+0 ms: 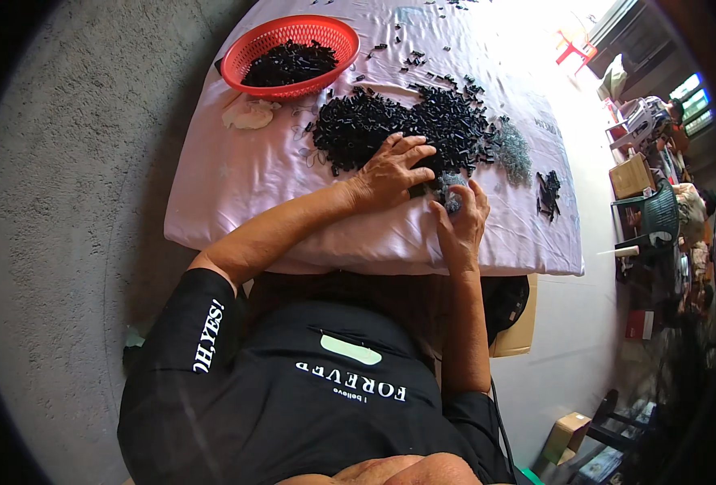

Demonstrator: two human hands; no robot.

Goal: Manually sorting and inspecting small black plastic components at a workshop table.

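Observation:
A large heap of small black tube-like pieces (358,121) lies on the pink cloth of the table. My left hand (390,171) rests at the heap's near edge, palm down, with its fingers spread over the pieces. Just to its right, my right hand (464,222) is raised at the table's near side, thumb and fingers apart. A small cluster of fine grey, metallic-looking bits (450,183) lies beside its fingertips. More of these grey bits form a second pile (513,152) at the heap's right. Whether a single small piece sits at either hand's fingertips is too small to see.
A red perforated basket (236,77) holding more black pieces stands at the far left of the pink tablecloth (253,194). Near it lies a crumpled pale item (249,112). Several longer black pieces (549,196) lie at the right. People sit on chairs (657,218) farther right.

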